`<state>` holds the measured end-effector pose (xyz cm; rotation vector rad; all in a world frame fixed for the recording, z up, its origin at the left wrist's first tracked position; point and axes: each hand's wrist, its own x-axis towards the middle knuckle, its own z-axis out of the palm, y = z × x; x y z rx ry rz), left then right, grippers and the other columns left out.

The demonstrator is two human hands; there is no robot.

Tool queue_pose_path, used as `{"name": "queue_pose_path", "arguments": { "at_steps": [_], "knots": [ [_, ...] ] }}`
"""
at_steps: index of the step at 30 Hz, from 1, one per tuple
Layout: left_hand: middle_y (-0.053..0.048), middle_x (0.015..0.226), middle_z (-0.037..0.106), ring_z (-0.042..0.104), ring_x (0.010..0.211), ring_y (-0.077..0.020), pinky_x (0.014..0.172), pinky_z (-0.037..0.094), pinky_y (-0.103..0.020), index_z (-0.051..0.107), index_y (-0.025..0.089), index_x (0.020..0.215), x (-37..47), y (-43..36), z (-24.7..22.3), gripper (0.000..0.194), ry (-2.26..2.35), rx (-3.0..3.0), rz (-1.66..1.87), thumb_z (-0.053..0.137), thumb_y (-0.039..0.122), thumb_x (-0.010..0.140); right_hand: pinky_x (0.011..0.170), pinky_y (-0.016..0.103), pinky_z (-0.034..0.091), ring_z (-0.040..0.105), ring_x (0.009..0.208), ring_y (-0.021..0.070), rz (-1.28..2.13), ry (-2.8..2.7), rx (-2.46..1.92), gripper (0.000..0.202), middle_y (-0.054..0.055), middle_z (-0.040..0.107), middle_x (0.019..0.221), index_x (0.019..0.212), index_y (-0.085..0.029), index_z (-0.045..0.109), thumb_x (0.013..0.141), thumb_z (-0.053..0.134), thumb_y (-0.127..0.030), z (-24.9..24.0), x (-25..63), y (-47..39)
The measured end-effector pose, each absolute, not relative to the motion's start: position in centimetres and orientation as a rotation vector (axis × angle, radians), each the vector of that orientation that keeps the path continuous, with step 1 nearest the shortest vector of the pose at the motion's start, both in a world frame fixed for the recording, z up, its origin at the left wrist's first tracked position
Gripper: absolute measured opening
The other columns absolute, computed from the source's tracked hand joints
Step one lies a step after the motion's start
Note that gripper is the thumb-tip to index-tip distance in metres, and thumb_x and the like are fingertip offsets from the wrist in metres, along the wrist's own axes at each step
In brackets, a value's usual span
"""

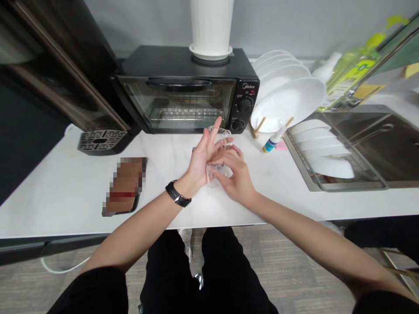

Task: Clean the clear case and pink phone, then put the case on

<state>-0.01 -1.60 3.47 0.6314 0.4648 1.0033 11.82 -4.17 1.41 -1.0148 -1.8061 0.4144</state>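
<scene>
Clear case [213,181] | left hand [198,161]: fingers wide, backing it | right hand [240,175]: fingers pinched it, for control, I judged

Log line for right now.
left hand: under clear item | right hand: fingers on it | toaster oven: behind, door closed | identity of item: unclear

Transparent item [213,179]: colourless. Bench [163,174]: white. Toaster oven [163,59]: black, red mark on panel, white lettering. Pot [212,26]: plain white. Plates [290,102] and bowls [327,150]: plain white. Pump bottle [350,74]: yellow-green. Small bottle [271,142]: white, blue label, yellow base. Paper slip [280,146]: pink. Drip grille [102,138]: metallic grey, dark slotted pattern. Watch strap [176,194]: black. Trousers [225,270]: black. Wall [268,26]: grey. Floor [284,257]: grey-brown, streaked
</scene>
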Motion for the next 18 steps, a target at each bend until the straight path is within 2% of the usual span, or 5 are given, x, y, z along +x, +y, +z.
{"name": "queue_pose_path", "arguments": {
  "at_steps": [2,7,10,14,18],
  "knots": [
    [-0.003,0.113,0.077,0.075,0.093,-0.0161,0.087,0.058,-0.029,0.032,0.041,0.169,-0.3,-1.4,3.6,0.062,0.473,0.612,0.985,0.032,0.062,0.111,0.118,0.047,0.034,0.069,0.099,0.0202,0.371,-1.892,-0.986,0.014,-0.004,0.079,0.094,0.089,-0.029,0.071,0.1,0.067,-0.036,1.3,11.6,-4.5],
    [-0.003,0.108,0.077,0.075,0.098,-0.0183,0.088,0.06,-0.031,0.032,0.04,0.169,-0.8,-1.0,3.9,0.059,0.413,0.559,1.026,0.027,0.058,0.112,0.106,0.044,0.039,0.066,0.093,0.0205,0.276,-1.776,-1.067,0.015,-0.002,0.075,0.088,0.087,-0.025,0.068,0.1,0.065,-0.033,1.3,11.2,-4.9],
    [-0.003,0.107,0.077,0.075,0.098,-0.0185,0.084,0.061,-0.031,0.035,0.041,0.167,-1.0,-0.7,3.8,0.059,0.398,0.57,1.025,0.027,0.06,0.112,0.111,0.044,0.035,0.068,0.1,0.0203,0.293,-1.958,-0.954,0.01,-0.003,0.079,0.095,0.094,-0.027,0.071,0.101,0.064,-0.029,1.5,11.0,-4.5],
    [-0.001,0.102,0.076,0.075,0.095,-0.0172,0.086,0.062,-0.032,0.034,0.039,0.168,-1.1,-0.5,3.4,0.058,0.42,0.557,1.045,0.023,0.056,0.113,0.105,0.045,0.039,0.065,0.098,0.023,0.16,-1.766,-1.135,0.016,0.001,0.075,0.089,0.084,-0.024,0.067,0.099,0.064,-0.027,1.8,10.9,-3.6],
    [-0.002,0.106,0.074,0.074,0.097,-0.0161,0.09,0.06,-0.032,0.032,0.046,0.167,-1.7,0.0,3.3,0.059,0.426,0.66,1.094,0.03,0.063,0.11,0.108,0.043,0.041,0.065,0.105,0.0219,0.338,-1.995,-0.937,0.007,-0.001,0.079,0.1,0.099,-0.026,0.071,0.1,0.064,-0.023,0.4,11.1,-5.7]
  ]
}}
